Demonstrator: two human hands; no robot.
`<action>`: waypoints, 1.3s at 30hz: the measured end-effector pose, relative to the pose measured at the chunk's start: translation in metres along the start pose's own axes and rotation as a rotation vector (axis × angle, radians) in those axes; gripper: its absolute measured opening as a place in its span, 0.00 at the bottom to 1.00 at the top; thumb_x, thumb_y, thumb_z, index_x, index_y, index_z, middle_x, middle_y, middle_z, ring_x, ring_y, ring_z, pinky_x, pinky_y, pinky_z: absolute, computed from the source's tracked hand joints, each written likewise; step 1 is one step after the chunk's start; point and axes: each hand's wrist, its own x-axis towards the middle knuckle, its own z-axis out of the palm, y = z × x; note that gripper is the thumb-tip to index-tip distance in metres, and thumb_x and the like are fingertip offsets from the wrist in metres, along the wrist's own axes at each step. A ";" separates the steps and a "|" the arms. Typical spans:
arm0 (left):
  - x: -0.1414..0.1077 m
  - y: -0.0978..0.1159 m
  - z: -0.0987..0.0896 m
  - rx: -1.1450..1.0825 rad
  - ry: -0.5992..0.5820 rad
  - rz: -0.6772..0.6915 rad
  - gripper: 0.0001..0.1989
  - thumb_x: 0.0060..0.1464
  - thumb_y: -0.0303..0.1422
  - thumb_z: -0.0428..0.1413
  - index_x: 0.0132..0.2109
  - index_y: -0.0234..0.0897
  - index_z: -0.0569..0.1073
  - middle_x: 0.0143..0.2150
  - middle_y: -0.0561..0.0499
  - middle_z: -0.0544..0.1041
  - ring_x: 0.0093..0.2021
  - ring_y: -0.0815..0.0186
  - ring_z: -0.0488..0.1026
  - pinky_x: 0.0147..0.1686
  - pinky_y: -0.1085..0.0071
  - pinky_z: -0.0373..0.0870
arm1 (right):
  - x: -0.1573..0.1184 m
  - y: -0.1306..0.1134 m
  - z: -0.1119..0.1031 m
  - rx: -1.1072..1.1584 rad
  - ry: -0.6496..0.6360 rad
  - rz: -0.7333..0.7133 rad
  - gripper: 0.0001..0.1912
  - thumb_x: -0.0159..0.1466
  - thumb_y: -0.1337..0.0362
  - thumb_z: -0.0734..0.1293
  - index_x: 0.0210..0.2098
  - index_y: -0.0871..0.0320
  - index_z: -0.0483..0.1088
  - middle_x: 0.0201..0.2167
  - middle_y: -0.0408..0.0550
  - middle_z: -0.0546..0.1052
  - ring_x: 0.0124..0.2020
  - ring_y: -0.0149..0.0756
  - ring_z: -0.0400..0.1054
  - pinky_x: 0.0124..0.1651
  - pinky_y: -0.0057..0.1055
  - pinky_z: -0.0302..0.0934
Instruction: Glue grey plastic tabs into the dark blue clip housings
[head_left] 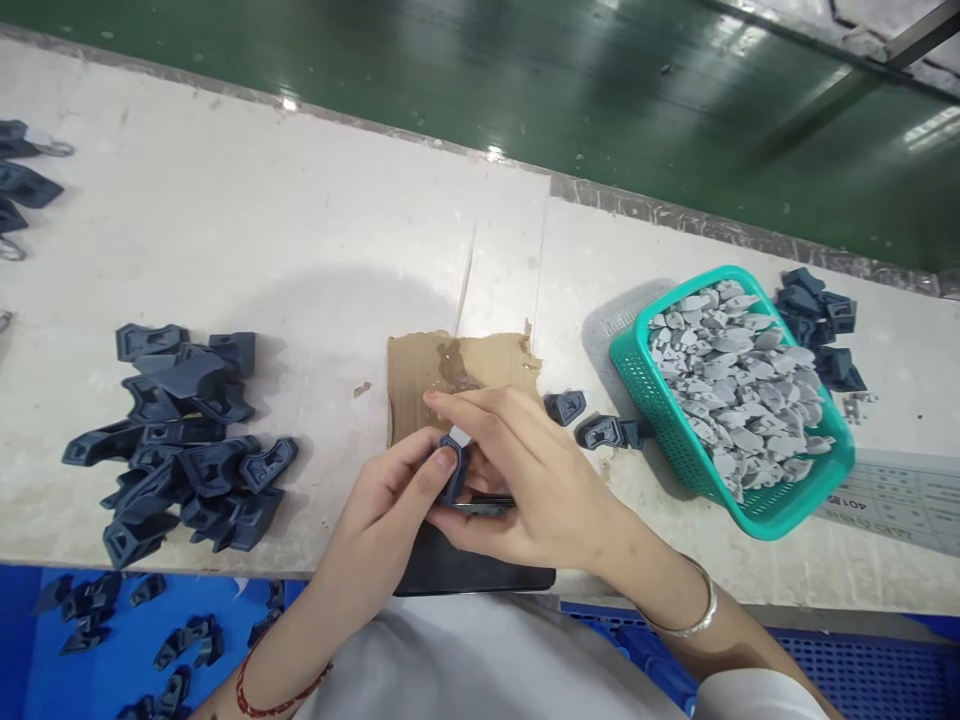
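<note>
Near the table's front edge, my left hand (401, 510) pinches a dark blue-grey plastic part (454, 470), its thumb on the part's face. A small light grey piece (460, 436) shows at the part's upper end. My right hand (525, 480) curves around the part from the right, fingers bent over it; its fingertips are partly hidden, and what it grips cannot be made out. Both hands are over a piece of brown cardboard (416, 385) with a dark wet-looking patch and a black flat object (480, 570).
A green basket (772, 515) of light grey pieces stands at the right. Dark parts (202, 470) are piled at the left, with others (564, 406) beside the cardboard and behind the basket. Blue bins (240, 650) lie below the table's front edge. A thin clear stick (466, 280) extends behind the cardboard.
</note>
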 end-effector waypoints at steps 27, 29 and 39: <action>-0.041 0.016 -0.105 1.657 0.489 0.541 0.16 0.68 0.40 0.57 0.58 0.39 0.76 0.62 0.36 0.78 0.59 0.40 0.76 0.62 0.43 0.72 | -0.019 0.041 -0.036 -0.557 -0.023 0.504 0.28 0.73 0.58 0.66 0.67 0.69 0.65 0.58 0.69 0.77 0.60 0.62 0.70 0.64 0.57 0.66; -0.041 0.013 -0.107 1.678 0.455 0.525 0.15 0.69 0.40 0.55 0.57 0.39 0.76 0.61 0.37 0.78 0.60 0.40 0.76 0.63 0.43 0.72 | -0.020 0.038 -0.037 -0.563 -0.051 0.515 0.31 0.73 0.56 0.66 0.69 0.68 0.63 0.62 0.69 0.74 0.64 0.63 0.68 0.66 0.60 0.64; -0.034 0.020 -0.098 1.482 0.517 0.595 0.13 0.68 0.39 0.57 0.55 0.40 0.78 0.52 0.43 0.84 0.55 0.47 0.80 0.61 0.53 0.72 | -0.021 0.034 -0.085 -0.457 0.326 0.572 0.11 0.72 0.62 0.64 0.47 0.53 0.79 0.47 0.54 0.83 0.47 0.51 0.79 0.48 0.47 0.74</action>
